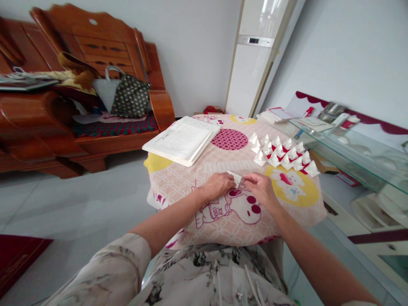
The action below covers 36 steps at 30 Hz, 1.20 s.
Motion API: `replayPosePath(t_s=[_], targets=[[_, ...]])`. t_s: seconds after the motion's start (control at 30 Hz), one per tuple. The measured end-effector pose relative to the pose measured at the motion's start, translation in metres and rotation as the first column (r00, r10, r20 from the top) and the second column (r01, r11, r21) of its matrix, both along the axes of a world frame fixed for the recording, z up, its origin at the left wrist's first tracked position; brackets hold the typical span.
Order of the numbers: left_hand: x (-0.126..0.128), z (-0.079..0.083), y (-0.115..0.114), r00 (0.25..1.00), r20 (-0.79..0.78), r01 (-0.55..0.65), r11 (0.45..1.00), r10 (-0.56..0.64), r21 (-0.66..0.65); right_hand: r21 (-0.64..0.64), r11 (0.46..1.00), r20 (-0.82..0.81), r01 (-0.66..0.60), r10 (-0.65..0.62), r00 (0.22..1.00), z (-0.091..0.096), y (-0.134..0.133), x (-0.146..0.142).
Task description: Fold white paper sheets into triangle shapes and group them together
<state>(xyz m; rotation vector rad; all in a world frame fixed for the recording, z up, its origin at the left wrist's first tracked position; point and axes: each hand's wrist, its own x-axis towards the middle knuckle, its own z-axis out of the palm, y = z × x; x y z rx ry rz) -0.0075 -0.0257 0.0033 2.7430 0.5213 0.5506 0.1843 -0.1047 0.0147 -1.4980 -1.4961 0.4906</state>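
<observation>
A small folded piece of white paper [235, 177] lies between my two hands, close above the patterned tablecloth [188, 187]. My left hand [220, 185] has its fingers closed on the paper's left side. At the paper's right edge, my right hand [257, 186] pinches with its fingertips. Beyond the right hand stand several folded white paper boats [283, 155] in rows, with red showing between them. A stack of white paper sheets [181, 140] rests behind my left hand on the table.
To the right is a glass-topped cabinet [357, 148] with cups and papers. A wooden bench [95, 42] holding a dark patterned bag [130, 95] stands at the left. A tall white air conditioner [248, 72] is in the back corner.
</observation>
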Motion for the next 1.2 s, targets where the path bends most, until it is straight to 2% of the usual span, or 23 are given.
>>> replayPosePath(t_s=[0.1, 0.23, 0.4, 0.53, 0.7, 0.77, 0.9, 1.03, 1.1, 1.2], targets=[[-0.002, -0.001, 0.001, 0.999, 0.044, -0.025, 0.998, 0.028, -0.06, 0.062, 0.975, 0.19, -0.213, 0.198, 0.962, -0.001, 0.007, 0.004], [-0.005, -0.003, 0.005, 0.999, 0.043, -0.027, 0.997, 0.03, -0.068, -0.021, 0.934, 0.345, -0.357, 0.342, 0.874, -0.002, 0.014, 0.007], [-0.007, -0.003, 0.007, 1.0, -0.006, -0.019, 0.999, 0.019, -0.026, -0.056, 0.894, 0.42, -0.446, 0.426, 0.802, -0.002, 0.02, 0.014], [-0.007, 0.001, 0.005, 0.999, -0.012, -0.031, 0.999, 0.031, -0.015, -0.048, 0.882, 0.401, -0.469, 0.447, 0.799, -0.005, 0.022, 0.016], [-0.003, 0.002, -0.005, 0.978, -0.136, -0.144, 0.985, 0.157, 0.1, -0.031, 0.89, 0.405, -0.455, 0.428, 0.808, -0.007, 0.03, 0.013], [-0.002, 0.003, -0.008, 0.963, -0.162, -0.2, 0.975, 0.214, 0.102, -0.052, 0.887, 0.378, -0.459, 0.443, 0.813, -0.004, 0.036, 0.012], [-0.002, 0.009, -0.009, 0.93, -0.15, -0.344, 0.938, 0.334, -0.041, -0.194, 0.874, 0.251, -0.446, 0.483, 0.839, 0.008, 0.053, 0.015], [-0.005, 0.016, -0.002, 0.899, -0.146, -0.436, 0.865, 0.412, -0.248, -0.375, 0.821, 0.166, -0.431, 0.516, 0.84, 0.018, 0.067, 0.019], [-0.005, 0.017, 0.002, 0.885, -0.164, -0.466, 0.819, 0.437, -0.334, -0.408, 0.802, 0.154, -0.437, 0.532, 0.832, 0.019, 0.07, 0.02], [-0.004, 0.018, 0.005, 0.868, -0.188, -0.495, 0.777, 0.459, -0.39, -0.415, 0.795, 0.155, -0.442, 0.541, 0.827, 0.016, 0.07, 0.021]])
